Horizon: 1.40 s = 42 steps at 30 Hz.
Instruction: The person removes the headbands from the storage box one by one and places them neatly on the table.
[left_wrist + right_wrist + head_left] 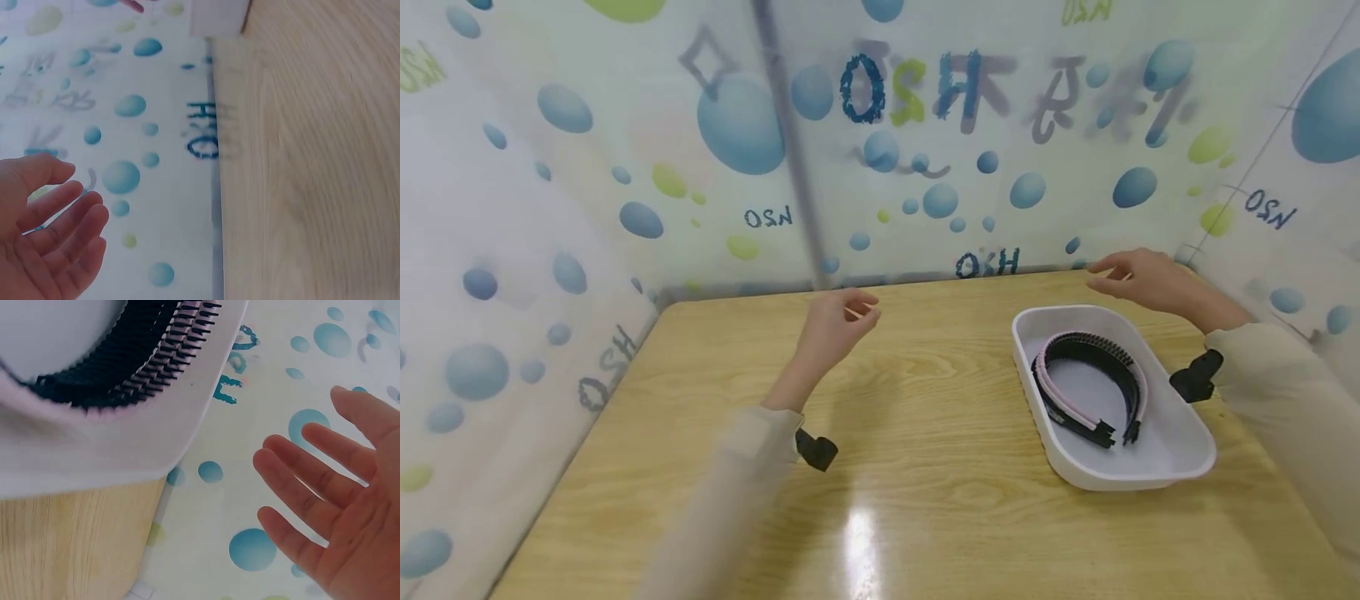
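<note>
Both left hand (837, 327) and right hand (1148, 282) hover, fingers apart. Toothed black and pink headbands (1103, 357) curve inside an oblong white plastic tray (1168, 437), at right on the yellow wooden desk (940, 417). Grasping outer edges should avoid snags.

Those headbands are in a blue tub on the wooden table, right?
Not quite: the tub is white, as the head view shows. The headbands are in it, and it does sit on the wooden table.
</note>
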Each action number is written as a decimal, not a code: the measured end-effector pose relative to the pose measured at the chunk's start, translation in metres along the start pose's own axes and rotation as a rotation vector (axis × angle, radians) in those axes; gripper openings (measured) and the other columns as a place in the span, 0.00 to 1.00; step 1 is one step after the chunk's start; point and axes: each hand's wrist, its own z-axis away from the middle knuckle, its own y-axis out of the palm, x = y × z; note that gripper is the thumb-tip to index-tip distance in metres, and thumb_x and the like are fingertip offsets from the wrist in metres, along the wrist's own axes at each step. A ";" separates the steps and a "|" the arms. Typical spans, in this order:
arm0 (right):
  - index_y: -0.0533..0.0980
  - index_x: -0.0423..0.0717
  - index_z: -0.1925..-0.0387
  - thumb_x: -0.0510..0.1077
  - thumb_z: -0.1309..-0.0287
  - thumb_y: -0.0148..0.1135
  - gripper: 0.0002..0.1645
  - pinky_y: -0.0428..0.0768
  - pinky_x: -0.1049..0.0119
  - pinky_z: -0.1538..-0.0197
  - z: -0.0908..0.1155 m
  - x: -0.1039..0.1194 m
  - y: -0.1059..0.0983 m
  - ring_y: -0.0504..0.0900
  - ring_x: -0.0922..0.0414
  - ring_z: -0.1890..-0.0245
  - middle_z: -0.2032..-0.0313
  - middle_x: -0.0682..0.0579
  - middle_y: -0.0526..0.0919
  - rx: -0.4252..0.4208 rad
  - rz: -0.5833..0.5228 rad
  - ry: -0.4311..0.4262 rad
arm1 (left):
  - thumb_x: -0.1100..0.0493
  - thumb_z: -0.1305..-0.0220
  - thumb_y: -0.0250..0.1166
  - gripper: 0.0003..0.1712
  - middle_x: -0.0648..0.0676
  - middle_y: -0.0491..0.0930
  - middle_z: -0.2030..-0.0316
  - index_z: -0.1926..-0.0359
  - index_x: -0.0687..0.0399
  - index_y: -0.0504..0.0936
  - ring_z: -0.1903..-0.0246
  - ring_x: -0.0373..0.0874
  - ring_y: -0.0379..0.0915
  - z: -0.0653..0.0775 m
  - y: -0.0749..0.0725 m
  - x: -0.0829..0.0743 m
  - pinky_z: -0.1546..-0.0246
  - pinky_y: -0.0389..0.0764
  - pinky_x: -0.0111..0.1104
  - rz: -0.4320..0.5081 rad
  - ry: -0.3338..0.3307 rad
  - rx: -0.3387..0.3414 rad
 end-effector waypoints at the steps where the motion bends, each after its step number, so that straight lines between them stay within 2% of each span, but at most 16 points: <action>1: 0.69 0.29 0.45 0.53 0.38 0.53 0.32 0.75 0.47 0.61 0.002 -0.001 0.000 0.76 0.40 0.58 0.56 0.31 0.76 0.004 0.000 -0.001 | 0.57 0.39 0.61 0.13 0.54 0.81 0.66 0.56 0.57 0.81 0.70 0.46 0.75 0.000 0.004 -0.003 0.70 0.77 0.36 0.011 0.006 0.007; 7: 0.70 0.29 0.46 0.51 0.38 0.55 0.29 0.76 0.48 0.63 0.016 -0.011 -0.001 0.76 0.40 0.59 0.58 0.32 0.78 -0.003 0.010 -0.014 | 0.57 0.39 0.61 0.13 0.52 0.81 0.66 0.55 0.55 0.82 0.69 0.44 0.74 0.001 0.027 -0.019 0.71 0.76 0.34 0.066 0.024 0.058; 13: 0.70 0.28 0.47 0.47 0.38 0.55 0.27 0.77 0.50 0.64 0.031 -0.023 0.000 0.78 0.42 0.61 0.60 0.35 0.80 0.007 -0.027 -0.031 | 0.57 0.39 0.61 0.12 0.51 0.80 0.66 0.55 0.54 0.81 0.70 0.43 0.74 -0.002 0.049 -0.034 0.72 0.76 0.31 0.116 0.021 0.125; 23: 0.70 0.30 0.47 0.47 0.39 0.56 0.27 0.77 0.60 0.69 0.049 -0.041 0.009 0.79 0.48 0.66 0.63 0.39 0.81 0.022 -0.025 0.008 | 0.56 0.39 0.62 0.13 0.49 0.79 0.66 0.54 0.53 0.81 0.69 0.41 0.73 -0.008 0.085 -0.053 0.72 0.76 0.29 0.167 -0.001 0.217; 31: 0.70 0.31 0.46 0.50 0.39 0.56 0.28 0.78 0.54 0.66 0.059 -0.050 0.016 0.79 0.47 0.65 0.63 0.39 0.80 0.042 -0.033 0.056 | 0.56 0.40 0.62 0.13 0.48 0.78 0.66 0.54 0.54 0.81 0.69 0.40 0.72 -0.011 0.110 -0.068 0.73 0.75 0.27 0.205 -0.013 0.266; 36: 0.70 0.31 0.46 0.50 0.39 0.57 0.29 0.78 0.51 0.65 0.066 -0.053 0.020 0.79 0.46 0.64 0.62 0.38 0.80 0.050 -0.034 0.064 | 0.57 0.40 0.63 0.12 0.47 0.78 0.69 0.56 0.55 0.82 0.71 0.39 0.71 -0.015 0.124 -0.077 0.74 0.75 0.26 0.217 0.011 0.282; 42: 0.70 0.30 0.46 0.48 0.40 0.58 0.28 0.79 0.52 0.63 0.073 -0.052 0.025 0.79 0.47 0.64 0.61 0.38 0.80 0.050 -0.062 0.056 | 0.59 0.40 0.63 0.12 0.48 0.78 0.70 0.56 0.58 0.82 0.70 0.38 0.71 -0.020 0.136 -0.087 0.74 0.74 0.25 0.240 0.029 0.335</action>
